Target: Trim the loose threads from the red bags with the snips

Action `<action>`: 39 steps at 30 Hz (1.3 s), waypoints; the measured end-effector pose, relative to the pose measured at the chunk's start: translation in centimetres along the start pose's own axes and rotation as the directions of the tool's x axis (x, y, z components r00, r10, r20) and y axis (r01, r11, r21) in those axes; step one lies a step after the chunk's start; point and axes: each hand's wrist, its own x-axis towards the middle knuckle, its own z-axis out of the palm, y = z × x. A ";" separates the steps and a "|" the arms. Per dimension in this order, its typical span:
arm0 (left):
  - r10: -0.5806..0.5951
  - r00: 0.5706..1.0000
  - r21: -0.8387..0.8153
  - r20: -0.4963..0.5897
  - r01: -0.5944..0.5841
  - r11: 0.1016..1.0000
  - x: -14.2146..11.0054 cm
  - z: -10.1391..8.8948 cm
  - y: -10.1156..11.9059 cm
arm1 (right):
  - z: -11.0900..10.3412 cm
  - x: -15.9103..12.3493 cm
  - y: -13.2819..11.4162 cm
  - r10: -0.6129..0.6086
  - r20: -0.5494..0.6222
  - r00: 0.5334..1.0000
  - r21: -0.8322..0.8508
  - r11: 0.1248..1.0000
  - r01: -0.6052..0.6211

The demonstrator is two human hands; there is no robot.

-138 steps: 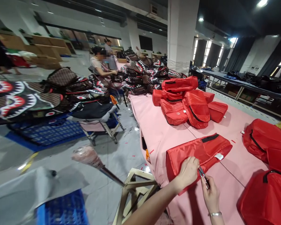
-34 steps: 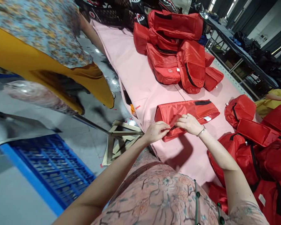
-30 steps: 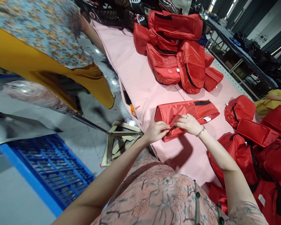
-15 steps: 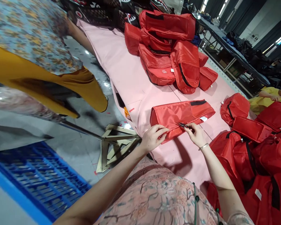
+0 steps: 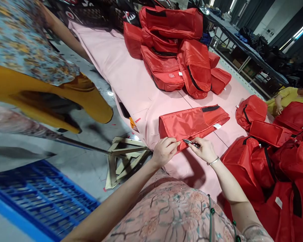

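Observation:
In front of me a red fabric bag (image 5: 184, 122) lies on the pink-covered table (image 5: 123, 72), with a black zip at its far right end and a white label (image 5: 217, 126) on its near edge. My left hand (image 5: 165, 150) pinches the bag's near left edge between thumb and fingers. Dark thread snips (image 5: 191, 143) are in my right hand (image 5: 204, 150), their tips pointing left at the bag's near edge, close to my left fingers. Whether the blades touch the fabric or a thread is too small to tell.
Several red bags (image 5: 164, 69) are piled farther back, and a larger heap of red bags (image 5: 280, 168) lies on my right. A person in a floral top (image 5: 32, 43) stands at left. Another in yellow (image 5: 290, 95) is at far right. A blue plastic pallet (image 5: 42, 195) lies on the floor.
My right hand has brought the snips leftward and slightly down along the bag's edge, closer to my left hand. My left hand keeps its pinch on the bag.

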 end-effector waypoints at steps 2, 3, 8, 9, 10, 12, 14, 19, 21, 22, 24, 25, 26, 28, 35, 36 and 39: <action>-0.026 1.000 -0.021 0.011 0.026 0.999 -0.2 0.1 0.0 | -0.2 0.2 -0.2 -0.002 0.011 1.000 -0.011 1.000 0.002; -0.042 0.999 -0.034 0.012 0.042 0.999 -0.3 0.2 0.0 | -0.3 0.2 -0.2 0.000 0.010 1.000 -0.003 1.000 0.000; -0.117 0.992 -0.091 -0.056 0.112 0.989 -0.9 0.8 0.2 | 0.4 0.0 0.2 0.019 -0.048 0.999 0.086 0.996 -0.015; -0.127 0.989 -0.119 -0.069 0.119 0.986 -1.0 0.8 0.2 | 0.6 0.0 0.3 0.019 -0.054 0.998 0.096 0.995 -0.014; -0.142 0.986 -0.152 -0.086 0.128 0.980 -1.1 0.8 0.1 | 0.7 -0.1 0.4 0.019 -0.059 0.998 0.109 0.994 -0.013; -0.210 0.965 -0.214 -0.156 0.175 0.961 -1.2 0.7 -0.4 | 0.9 -0.1 0.5 0.023 -0.080 0.997 0.150 0.989 -0.011; -0.337 0.900 -0.252 -0.278 0.270 0.929 -1.2 0.5 -1.1 | 0.9 0.0 0.4 0.054 -0.125 0.991 0.213 0.977 -0.026; -0.385 0.893 -0.196 -0.231 0.345 0.918 0.5 -0.7 -3.8 | 1.4 1.5 -1.0 0.149 -0.185 0.971 0.378 0.923 -0.070; -0.361 0.917 -0.184 -0.171 0.331 0.926 1.4 -1.2 -4.5 | 1.8 2.7 -1.9 0.178 -0.186 0.966 0.434 0.897 -0.082; -0.380 0.910 -0.203 -0.166 0.345 0.916 1.9 -1.4 -4.8 | 2.1 3.3 -2.3 0.195 -0.183 0.964 0.457 0.885 -0.092; -0.476 0.868 -0.310 -0.141 0.418 0.854 2.7 -1.8 -5.1 | 2.9 4.6 -3.0 0.226 -0.164 0.960 0.485 0.866 -0.121; -0.540 0.834 -0.392 -0.109 0.463 0.795 2.9 -1.9 -5.2 | 3.3 5.1 -3.2 0.234 -0.149 0.961 0.484 0.865 -0.136; -0.602 0.796 -0.479 -0.066 0.504 0.719 3.1 -1.9 -5.3 | 3.7 5.6 -3.3 0.234 -0.133 0.963 0.467 0.872 -0.147; -0.691 0.723 -0.621 0.024 0.552 0.556 3.2 -1.9 -5.5 | 4.5 6.1 -3.3 0.205 -0.111 0.972 0.396 0.907 -0.146; -0.743 0.668 -0.692 0.043 0.557 0.460 3.1 -2.0 -6.2 | 5.2 5.6 -2.8 0.008 -0.044 0.999 0.160 0.987 -0.001; -0.739 0.672 -0.687 0.041 0.556 0.467 3.2 -2.1 -6.3 | 5.2 5.5 -2.8 -0.012 -0.039 0.999 0.141 0.990 0.017; -0.728 0.684 -0.684 0.051 0.555 0.474 3.6 -2.1 -6.2 | 5.2 5.5 -2.8 -0.040 -0.039 0.998 0.089 0.995 0.043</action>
